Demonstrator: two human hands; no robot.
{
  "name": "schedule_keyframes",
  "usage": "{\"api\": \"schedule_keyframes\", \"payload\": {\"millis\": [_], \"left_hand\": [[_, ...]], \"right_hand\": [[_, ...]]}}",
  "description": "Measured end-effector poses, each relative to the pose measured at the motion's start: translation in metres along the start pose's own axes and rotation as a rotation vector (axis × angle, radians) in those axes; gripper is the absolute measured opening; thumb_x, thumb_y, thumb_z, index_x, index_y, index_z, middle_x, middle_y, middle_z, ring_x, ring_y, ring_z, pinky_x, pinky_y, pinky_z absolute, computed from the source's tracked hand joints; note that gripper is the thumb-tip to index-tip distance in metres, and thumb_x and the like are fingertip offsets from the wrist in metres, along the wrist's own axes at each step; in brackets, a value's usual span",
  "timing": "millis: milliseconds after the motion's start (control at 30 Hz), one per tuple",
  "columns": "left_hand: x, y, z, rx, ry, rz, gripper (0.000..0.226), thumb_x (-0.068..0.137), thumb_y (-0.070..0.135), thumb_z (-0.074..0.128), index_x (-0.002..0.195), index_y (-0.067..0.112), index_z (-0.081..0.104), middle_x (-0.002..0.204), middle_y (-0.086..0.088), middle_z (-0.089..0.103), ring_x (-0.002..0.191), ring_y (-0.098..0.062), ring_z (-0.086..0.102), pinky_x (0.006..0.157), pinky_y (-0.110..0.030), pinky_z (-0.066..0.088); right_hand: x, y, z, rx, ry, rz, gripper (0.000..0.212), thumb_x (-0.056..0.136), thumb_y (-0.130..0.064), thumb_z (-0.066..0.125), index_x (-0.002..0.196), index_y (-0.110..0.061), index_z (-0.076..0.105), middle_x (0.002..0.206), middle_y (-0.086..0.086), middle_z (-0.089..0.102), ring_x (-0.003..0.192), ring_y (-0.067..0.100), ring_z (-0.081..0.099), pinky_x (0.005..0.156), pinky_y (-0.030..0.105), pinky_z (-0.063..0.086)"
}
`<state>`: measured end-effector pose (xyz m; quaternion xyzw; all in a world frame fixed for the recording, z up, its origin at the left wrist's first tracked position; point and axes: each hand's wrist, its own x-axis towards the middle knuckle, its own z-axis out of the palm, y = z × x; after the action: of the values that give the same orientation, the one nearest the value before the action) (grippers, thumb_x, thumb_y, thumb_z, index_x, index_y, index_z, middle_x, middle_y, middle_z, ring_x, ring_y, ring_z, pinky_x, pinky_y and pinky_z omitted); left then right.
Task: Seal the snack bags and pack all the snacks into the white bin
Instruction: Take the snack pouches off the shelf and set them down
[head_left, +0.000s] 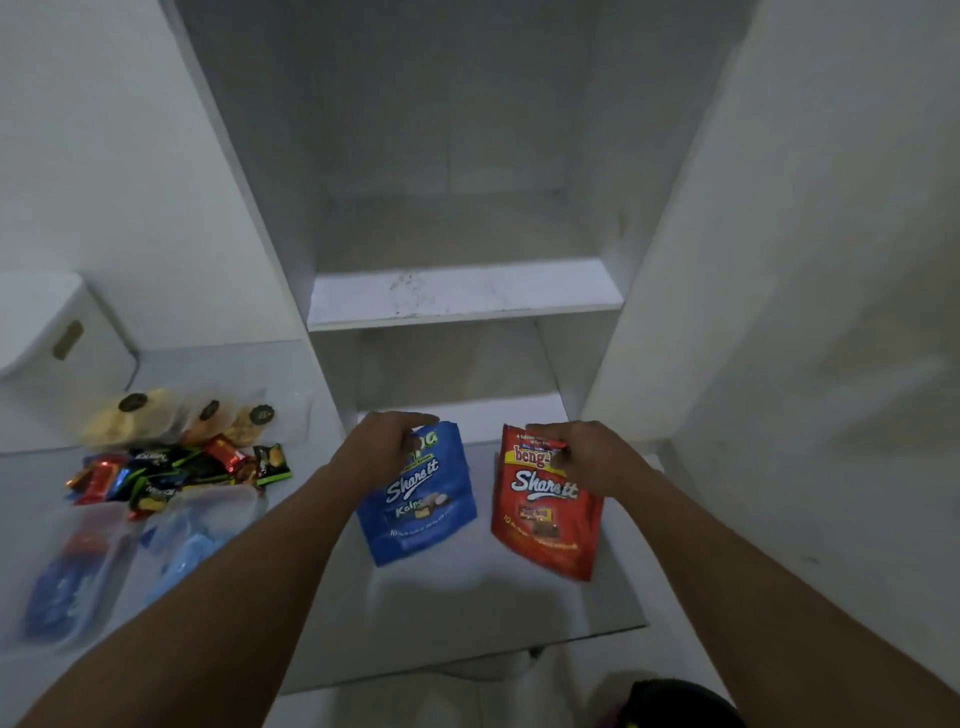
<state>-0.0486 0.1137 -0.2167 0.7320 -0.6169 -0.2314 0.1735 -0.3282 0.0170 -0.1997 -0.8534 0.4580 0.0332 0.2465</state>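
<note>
A blue snack bag (423, 499) stands on the grey tabletop (467, 597), and my left hand (387, 449) grips its top edge. To its right a red snack bag (545, 512) leans slightly, its top pinched by my right hand (582, 457). The white bin (57, 332) sits at the far left against the wall. In front of it lie clear packs of pale cookies (156, 415) and a heap of several small wrapped snacks (176, 473). Two clear zip bags (130, 551) with blue contents lie at the near left.
A white shelf unit (462, 296) rises directly behind the two bags, its shelves bare. White walls close in on the left and right. The table's front edge (467, 660) runs just below my forearms, and a dark object (675, 706) sits on the floor at the lower right.
</note>
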Motion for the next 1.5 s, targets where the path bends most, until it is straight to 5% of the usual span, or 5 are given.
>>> {"api": "schedule_keyframes", "payload": {"millis": [133, 567, 933, 1333, 1500], "left_hand": [[-0.015, 0.035, -0.021, -0.008, 0.007, 0.159, 0.039, 0.098, 0.003, 0.049, 0.132, 0.016, 0.062, 0.121, -0.008, 0.069, 0.106, -0.024, 0.065, 0.081, -0.020, 0.038], [-0.060, 0.185, 0.028, -0.075, -0.109, 0.497, 0.039, 0.099, 0.008, 0.048, 0.134, 0.022, 0.061, 0.119, -0.005, 0.070, 0.095, -0.014, 0.063, 0.081, -0.023, 0.044], [-0.086, 0.287, 0.230, -0.127, -0.308, 0.577, 0.039, 0.100, 0.011, 0.048, 0.137, 0.021, 0.059, 0.123, -0.011, 0.068, 0.101, -0.024, 0.066, 0.089, -0.029, 0.052], [-0.070, 0.244, 0.473, -0.081, -0.330, 0.406, 0.039, 0.101, 0.012, 0.047, 0.138, 0.020, 0.057, 0.118, -0.014, 0.070, 0.098, -0.027, 0.067, 0.077, -0.021, 0.043], [-0.073, 0.225, 0.554, -0.029, -0.326, 0.374, 0.042, 0.101, 0.009, 0.043, 0.139, 0.022, 0.055, 0.121, -0.017, 0.068, 0.106, -0.034, 0.063, 0.090, -0.038, 0.050]], "right_hand": [[-0.057, -0.011, -0.014, 0.013, 0.124, 0.103, 0.056, 0.094, -0.010, 0.053, 0.144, -0.035, 0.048, 0.129, 0.009, 0.065, 0.108, 0.025, 0.066, 0.089, 0.029, 0.053], [-0.273, 0.027, -0.004, 0.080, 0.413, 0.536, 0.056, 0.098, -0.011, 0.045, 0.147, -0.039, 0.041, 0.131, 0.011, 0.062, 0.112, 0.029, 0.062, 0.090, 0.035, 0.051], [-0.381, 0.171, 0.105, 0.165, 0.402, 0.811, 0.056, 0.100, -0.014, 0.045, 0.151, -0.033, 0.034, 0.129, 0.015, 0.062, 0.111, 0.033, 0.062, 0.092, 0.043, 0.052], [-0.356, 0.318, 0.276, 0.255, 0.286, 0.848, 0.064, 0.096, -0.021, 0.056, 0.154, -0.027, 0.029, 0.127, 0.014, 0.058, 0.114, 0.033, 0.058, 0.092, 0.036, 0.046], [-0.342, 0.357, 0.334, 0.267, 0.243, 0.871, 0.068, 0.095, -0.029, 0.059, 0.155, -0.028, 0.026, 0.130, 0.013, 0.057, 0.120, 0.032, 0.055, 0.098, 0.039, 0.044]]}}
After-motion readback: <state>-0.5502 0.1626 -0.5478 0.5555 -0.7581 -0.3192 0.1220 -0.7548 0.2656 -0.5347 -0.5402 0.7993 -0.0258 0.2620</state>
